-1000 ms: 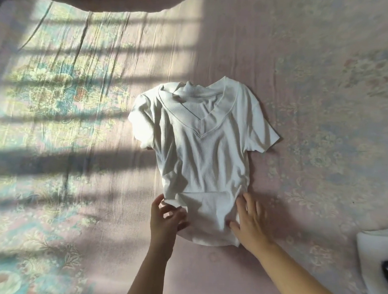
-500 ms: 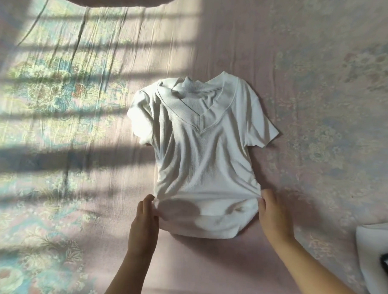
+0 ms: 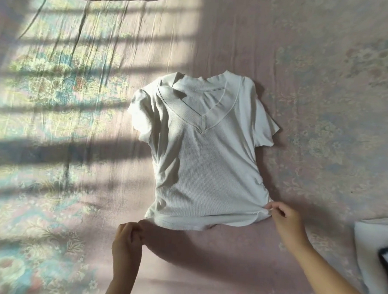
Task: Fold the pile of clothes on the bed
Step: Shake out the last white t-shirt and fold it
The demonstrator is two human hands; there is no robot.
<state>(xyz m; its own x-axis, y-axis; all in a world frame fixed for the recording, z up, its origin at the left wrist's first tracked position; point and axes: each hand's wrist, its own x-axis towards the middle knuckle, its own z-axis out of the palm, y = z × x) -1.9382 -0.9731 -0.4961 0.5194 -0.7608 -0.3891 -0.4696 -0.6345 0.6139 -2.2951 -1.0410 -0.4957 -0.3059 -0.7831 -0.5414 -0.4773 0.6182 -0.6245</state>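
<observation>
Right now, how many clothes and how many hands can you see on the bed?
White V-neck shirts laid flat: 1, the white shirt
Other white cloth items at the right edge, only partly in view: 1, the white cloth
Hands: 2, the left hand and the right hand
Total: 4

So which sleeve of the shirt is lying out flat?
The sleeve nearest the right hand, the right sleeve in the picture, lies spread flat on the bed. The left sleeve in the picture is bunched up and puffy.
</observation>
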